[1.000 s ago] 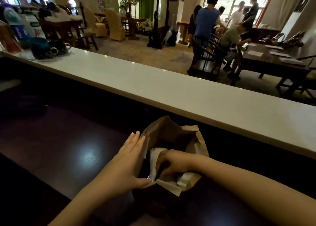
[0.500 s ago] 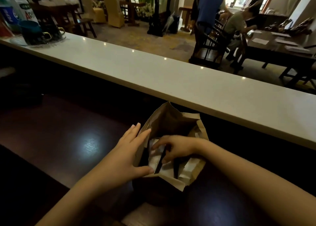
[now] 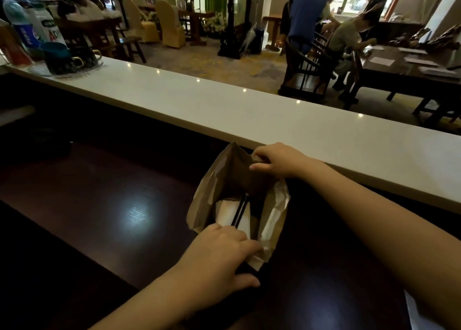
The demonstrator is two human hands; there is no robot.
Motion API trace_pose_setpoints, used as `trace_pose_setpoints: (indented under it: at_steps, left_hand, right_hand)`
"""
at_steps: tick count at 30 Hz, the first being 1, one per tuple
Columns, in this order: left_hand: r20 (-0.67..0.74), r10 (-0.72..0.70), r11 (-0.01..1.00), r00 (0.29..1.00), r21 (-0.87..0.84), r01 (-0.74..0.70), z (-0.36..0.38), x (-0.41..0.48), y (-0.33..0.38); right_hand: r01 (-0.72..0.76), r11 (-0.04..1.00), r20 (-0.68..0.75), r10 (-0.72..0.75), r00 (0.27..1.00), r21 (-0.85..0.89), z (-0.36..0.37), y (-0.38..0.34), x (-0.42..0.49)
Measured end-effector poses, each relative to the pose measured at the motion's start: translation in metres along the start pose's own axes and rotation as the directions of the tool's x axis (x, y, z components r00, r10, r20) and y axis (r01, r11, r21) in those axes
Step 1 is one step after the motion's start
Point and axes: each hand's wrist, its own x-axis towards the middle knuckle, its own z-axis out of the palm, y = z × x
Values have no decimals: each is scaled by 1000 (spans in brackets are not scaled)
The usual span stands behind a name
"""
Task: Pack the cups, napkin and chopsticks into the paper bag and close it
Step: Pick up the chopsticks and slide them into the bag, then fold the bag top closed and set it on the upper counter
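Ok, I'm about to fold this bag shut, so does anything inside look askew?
The black chopsticks lie slanted across the white napkin inside the open paper bag. Nothing looks spilled or torn; the cups aren't visible.

Head-worn view, angled forward and down, close over dark counter (image 3: 104,205)

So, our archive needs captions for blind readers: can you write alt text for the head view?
Two bare hands grip an open brown paper bag on a dark counter: the right hand holds its far rim, the left hand its near rim. Inside lie dark chopsticks on white napkin.
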Motion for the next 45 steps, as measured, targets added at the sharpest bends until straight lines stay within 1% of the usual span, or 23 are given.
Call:
trace_pose_setpoints:
  at_steps: [1,3,4,6,9,12,15,18,23,26,29,31,32,33,34,35,36,37,38,40,41,43,45]
  left_hand:
    - [-11,13,1000,1000,14,-13,1,0,1]
    - [-53,27,999,998,23,-25,0,-1,2]
    - [-80,29,999,996,20,-27,0,-2,1]
    - [-132,23,1000,991,1,-23,-3,-6,-2]
    - [-165,39,999,985,-16,-42,-9,-11,-6]
    - [-156,82,997,984,0,-83,-15,-11,-8]
    - [-185,145,989,972,32,-142,-18,-1,-7]
    - [-216,198,980,956,73,-187,-16,13,-6]
    - [-212,250,967,945,0,-256,-13,51,-4]
    - [-189,290,951,938,-48,-304,-8,77,8]
    - [-193,291,926,937,-188,-326,2,90,13]
    - [-222,201,897,954,-350,-271,11,88,16]
    - [-238,114,857,965,-468,-217,16,84,19]
    - [-233,10,780,972,-606,-153,22,78,22]
    - [-198,-73,665,977,-740,-100,28,72,27]
    - [-151,-113,542,982,-838,-66,35,65,32]
    - [-112,-118,443,987,-895,-48,42,59,36]
    - [-85,-105,383,991,-923,-39,48,53,39]
    - [-69,-81,345,994,-938,-37,52,47,41]
    - [-57,-55,322,997,-946,-37,53,43,44]
    - [-60,-72,336,996,-941,-33,54,41,45]
    - [-81,-153,417,985,-909,-10,54,39,46]
    - [-91,-210,487,973,-873,24,57,34,47]
  right_hand:
    - [3,1000,-13,-3,1000,-6,4,-1,1]
    - [-5,999,-92,1,996,-37,7,1,1]
    - [-17,998,-140,9,990,-58,6,4,0]
    - [-68,994,-179,53,982,-82,2,13,-9]
    - [-155,987,-170,147,974,-36,-4,35,-34]
    - [-255,966,-146,260,955,51,-6,56,-72]
    - [-361,920,-110,379,919,150,-7,72,-121]
    - [-449,873,-111,473,874,192,-4,84,-174]
    - [-561,789,-133,602,788,249,3,99,-251]
    - [-596,758,-95,635,766,264,4,104,-281]
    - [-563,755,-70,616,784,335,9,103,-298]
    - [-499,730,-100,604,791,466,13,97,-307]
    - [-452,705,-110,595,796,546,16,92,-312]
    - [-394,681,-107,568,816,618,20,87,-317]
    - [-334,657,-99,530,842,675,26,83,-322]
    - [-287,632,-93,497,862,720,34,81,-327]
    - [-246,601,-88,470,878,760,42,79,-332]
    - [-204,560,-82,443,893,803,51,77,-337]
    - [-167,510,-74,419,905,844,59,76,-341]
    - [-116,432,-63,379,923,895,73,76,-344]
    - [-94,419,-79,378,922,903,76,76,-343]
    - [-42,428,-162,429,888,903,79,77,-338]
    - [12,447,-261,501,825,895,80,77,-331]
